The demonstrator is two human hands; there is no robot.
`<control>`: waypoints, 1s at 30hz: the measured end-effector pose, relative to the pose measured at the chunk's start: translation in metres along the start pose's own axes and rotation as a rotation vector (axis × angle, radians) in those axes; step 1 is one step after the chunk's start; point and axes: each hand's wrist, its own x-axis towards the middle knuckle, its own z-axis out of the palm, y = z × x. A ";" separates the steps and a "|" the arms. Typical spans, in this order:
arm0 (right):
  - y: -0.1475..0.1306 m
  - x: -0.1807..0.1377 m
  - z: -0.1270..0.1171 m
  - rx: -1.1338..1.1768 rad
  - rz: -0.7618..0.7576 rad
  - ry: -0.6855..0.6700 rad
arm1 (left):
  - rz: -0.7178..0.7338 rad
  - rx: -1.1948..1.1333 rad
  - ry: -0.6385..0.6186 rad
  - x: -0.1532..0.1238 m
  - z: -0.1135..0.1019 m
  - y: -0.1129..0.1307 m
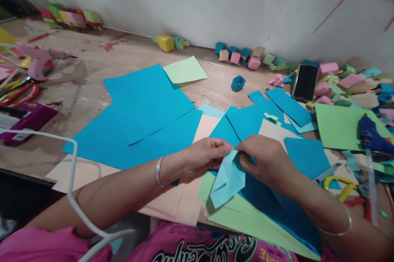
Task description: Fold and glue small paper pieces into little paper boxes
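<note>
A folded piece of light blue paper point(228, 180) hangs between my two hands, with creases across its face and a pointed lower end. My left hand point(205, 157) pinches its top edge from the left. On the other side, my right hand point(264, 159) is closed on the paper's upper right, fingers curled and partly hidden. Under the hands lie overlapping sheets of dark blue paper point(264, 196) and pale green paper point(237, 217). A large blue sheet point(144, 110) spreads out to the left, over peach paper point(166, 202).
Yellow-handled scissors point(341, 184) and a blue glue gun point(374, 134) lie at right. A phone point(305, 81) rests beside piled folded paper pieces point(353, 85). A pink glue gun point(37, 58) stands left. A white cable point(72, 180) crosses near my left arm. A small blue paper box point(238, 83) sits ahead.
</note>
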 end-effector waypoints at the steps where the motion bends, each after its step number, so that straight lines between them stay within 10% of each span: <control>1: -0.001 0.001 0.000 0.017 0.025 0.004 | -0.001 -0.012 -0.008 0.000 -0.001 -0.001; 10: -0.004 0.004 -0.009 0.184 0.245 -0.212 | -0.036 -0.002 0.011 0.001 0.000 0.000; 30: -0.002 0.003 0.004 0.120 0.143 -0.331 | -0.013 0.102 -0.125 -0.001 -0.003 0.001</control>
